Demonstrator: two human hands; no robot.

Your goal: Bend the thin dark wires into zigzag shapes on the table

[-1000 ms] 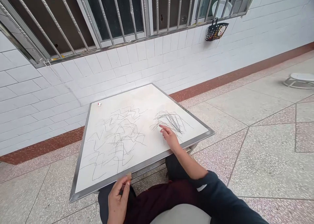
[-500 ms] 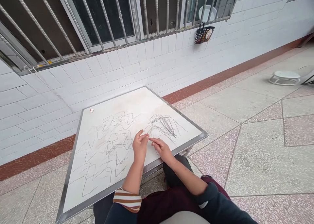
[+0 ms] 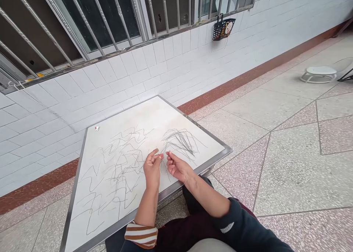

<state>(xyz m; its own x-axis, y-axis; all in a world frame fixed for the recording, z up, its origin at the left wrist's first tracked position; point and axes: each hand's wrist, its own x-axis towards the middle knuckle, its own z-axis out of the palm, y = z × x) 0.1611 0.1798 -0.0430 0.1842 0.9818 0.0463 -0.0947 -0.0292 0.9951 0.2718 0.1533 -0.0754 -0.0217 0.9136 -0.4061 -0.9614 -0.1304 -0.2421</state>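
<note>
Thin dark strands, some straight and some crooked, lie on a white table (image 3: 149, 112) with a metal rim. The crooked strands (image 3: 121, 167) spread over its left half; a denser bundle of straighter strands (image 3: 183, 141) lies on the right. My left hand (image 3: 153, 167) is above the table's near part, thumb and forefinger pinched on a thin dark strand. Just to its right, my right hand (image 3: 178, 166) has its fingertips pressed together, with its palm side partly turned up; whatever it grips is too small to make out. The two hands are slightly apart.
A small red and white object (image 3: 97, 128) lies at the table's far left corner. Behind is a tiled wall (image 3: 171, 64) with a barred window and a hanging black basket (image 3: 224, 29). A white stool (image 3: 319, 74) stands at the right. My legs are under the near edge.
My hands have moved apart from nearly touching fingertips. My right hand has turned its palm side up and curled its fingers. The view has shifted slightly.
</note>
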